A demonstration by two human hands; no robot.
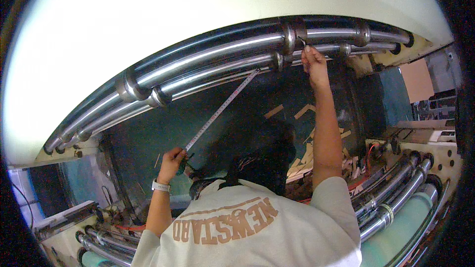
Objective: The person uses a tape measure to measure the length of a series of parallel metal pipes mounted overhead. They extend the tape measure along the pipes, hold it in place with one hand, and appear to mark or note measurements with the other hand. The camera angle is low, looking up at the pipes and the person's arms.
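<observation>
Left hand: my left hand (173,162) is curled closed on the measuring tape (217,111); case mostly hidden, grip detail unclear.
Tape: blade out, slanting up and right from my fist. Free end sits just beside the lower chrome bar (213,76); can't tell if it touches.
Right hand: my right hand (314,62) is up with arm extended, fingertips pinched on a small thin piece (302,41), too small to identify. It's at the collar (288,35) on the upper chrome bar (208,58).
In the way: lower bar lies between me and the upper one, so my right hand reaches across it. More collars along both bars.
Far side: big pale panel (198,2) closes in right behind the bars.
Below: loose tan strips (308,157) piled right of my torso, a few scattered on the dark floor (141,141).
Right rear: chrome roller (377,225), pale green roller (408,230), orange cable (369,157).
Left wrist: light watch (160,185).
</observation>
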